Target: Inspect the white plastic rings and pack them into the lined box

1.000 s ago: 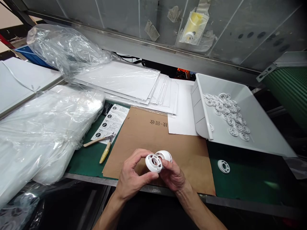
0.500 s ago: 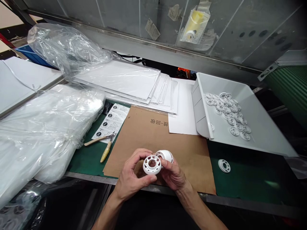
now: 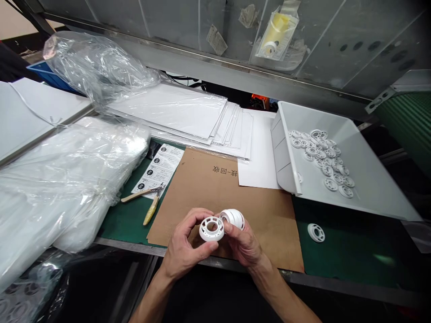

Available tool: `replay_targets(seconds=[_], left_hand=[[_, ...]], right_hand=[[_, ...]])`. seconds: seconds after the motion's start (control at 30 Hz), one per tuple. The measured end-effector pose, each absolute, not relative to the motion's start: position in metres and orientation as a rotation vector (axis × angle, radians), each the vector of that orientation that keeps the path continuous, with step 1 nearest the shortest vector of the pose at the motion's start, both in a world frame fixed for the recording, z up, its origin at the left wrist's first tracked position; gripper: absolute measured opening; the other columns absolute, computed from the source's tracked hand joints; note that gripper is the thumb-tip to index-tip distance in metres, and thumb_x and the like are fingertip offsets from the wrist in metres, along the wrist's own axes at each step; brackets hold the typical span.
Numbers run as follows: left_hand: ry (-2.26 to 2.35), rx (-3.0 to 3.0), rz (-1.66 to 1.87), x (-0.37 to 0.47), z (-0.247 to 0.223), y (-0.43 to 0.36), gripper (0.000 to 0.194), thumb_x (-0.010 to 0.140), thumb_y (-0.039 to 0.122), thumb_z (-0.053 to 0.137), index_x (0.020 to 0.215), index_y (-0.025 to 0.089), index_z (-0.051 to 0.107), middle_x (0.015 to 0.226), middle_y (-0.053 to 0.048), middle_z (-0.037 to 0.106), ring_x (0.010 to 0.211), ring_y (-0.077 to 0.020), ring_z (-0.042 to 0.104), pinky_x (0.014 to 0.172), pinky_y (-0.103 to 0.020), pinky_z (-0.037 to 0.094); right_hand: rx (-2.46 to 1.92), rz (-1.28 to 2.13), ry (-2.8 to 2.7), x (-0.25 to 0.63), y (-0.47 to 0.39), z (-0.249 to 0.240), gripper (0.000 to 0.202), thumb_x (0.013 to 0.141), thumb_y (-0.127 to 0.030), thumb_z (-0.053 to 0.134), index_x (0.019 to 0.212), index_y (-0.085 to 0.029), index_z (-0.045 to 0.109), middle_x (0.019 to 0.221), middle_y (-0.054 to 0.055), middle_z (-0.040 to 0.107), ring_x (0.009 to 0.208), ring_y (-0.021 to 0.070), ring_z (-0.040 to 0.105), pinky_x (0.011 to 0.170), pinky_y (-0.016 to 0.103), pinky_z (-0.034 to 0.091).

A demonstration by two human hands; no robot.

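Between the thumb and fingers of my left hand (image 3: 185,244) is a white plastic ring (image 3: 212,229), its slotted face tipped up toward me. My right hand (image 3: 245,246) is closed round a short stack of white rings (image 3: 233,219), lying on its side against the palm. The right thumb reaches to the edge of the left hand's ring. Both hands are over the near part of a brown cardboard sheet (image 3: 218,202). A single loose ring (image 3: 316,233) lies on the green mat to the right.
A grey bin (image 3: 367,179) at the right holds many similar rings. Nippers (image 3: 152,202) lie by a printed label sheet (image 3: 156,172). Bagged white sheets (image 3: 175,110) are stacked at the back, and clear plastic bags (image 3: 74,179) cover the left side.
The left hand's ring has tilted flatter and shifted slightly left. The stack in my right hand has turned, showing more of its ringed side. The whole view has shifted slightly.
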State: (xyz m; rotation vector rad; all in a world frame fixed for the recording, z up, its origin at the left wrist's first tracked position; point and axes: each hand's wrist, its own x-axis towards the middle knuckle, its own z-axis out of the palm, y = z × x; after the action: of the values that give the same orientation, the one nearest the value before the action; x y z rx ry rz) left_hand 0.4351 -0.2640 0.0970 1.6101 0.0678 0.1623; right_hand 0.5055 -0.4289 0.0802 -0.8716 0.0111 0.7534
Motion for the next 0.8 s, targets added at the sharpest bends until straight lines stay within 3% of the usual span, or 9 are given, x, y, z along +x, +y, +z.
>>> replay_targets(seconds=[0.3, 0.47, 0.57, 0.8], left_hand=[[0.12, 1.57, 0.108, 0.431, 0.095, -0.266, 0.037, 0.084, 0.028, 0.078, 0.118, 0.022, 0.066, 0.113, -0.006, 0.07, 0.105, -0.0201, 0.068, 0.094, -0.028, 0.057], [0.183, 1.651, 0.11, 0.424, 0.088, -0.265, 0.047, 0.082, 0.028, 0.082, 0.126, 0.023, 0.065, 0.123, -0.008, 0.072, 0.114, -0.0241, 0.069, 0.1, -0.033, 0.057], [0.232, 1.738, 0.166, 0.42, 0.082, -0.265, 0.053, 0.082, 0.028, 0.082, 0.131, 0.024, 0.064, 0.128, -0.008, 0.073, 0.117, -0.0254, 0.069, 0.104, -0.037, 0.057], [0.22, 1.838, 0.306, 0.42, 0.079, -0.266, 0.046, 0.087, 0.029, 0.077, 0.132, 0.025, 0.067, 0.127, -0.007, 0.075, 0.115, -0.025, 0.072, 0.104, -0.039, 0.059]], right_hand=[[-0.955, 0.708, -0.101, 0.506, -0.433, 0.083, 0.031, 0.076, -0.036, 0.093, 0.101, -0.022, 0.081, 0.088, 0.001, 0.074, 0.079, 0.0145, 0.063, 0.078, 0.023, 0.052], [-0.961, 0.719, -0.152, 0.506, -0.434, 0.083, 0.031, 0.077, -0.033, 0.091, 0.104, -0.023, 0.08, 0.089, 0.001, 0.074, 0.077, 0.0154, 0.062, 0.077, 0.025, 0.051], [-0.985, 0.703, -0.185, 0.507, -0.434, 0.083, 0.022, 0.079, -0.032, 0.089, 0.096, -0.022, 0.079, 0.09, 0.001, 0.073, 0.078, 0.0151, 0.061, 0.076, 0.025, 0.051], [-1.04, 0.699, -0.184, 0.506, -0.434, 0.081, 0.024, 0.08, -0.033, 0.089, 0.1, -0.024, 0.08, 0.078, 0.0, 0.068, 0.071, 0.015, 0.055, 0.07, 0.026, 0.048]])
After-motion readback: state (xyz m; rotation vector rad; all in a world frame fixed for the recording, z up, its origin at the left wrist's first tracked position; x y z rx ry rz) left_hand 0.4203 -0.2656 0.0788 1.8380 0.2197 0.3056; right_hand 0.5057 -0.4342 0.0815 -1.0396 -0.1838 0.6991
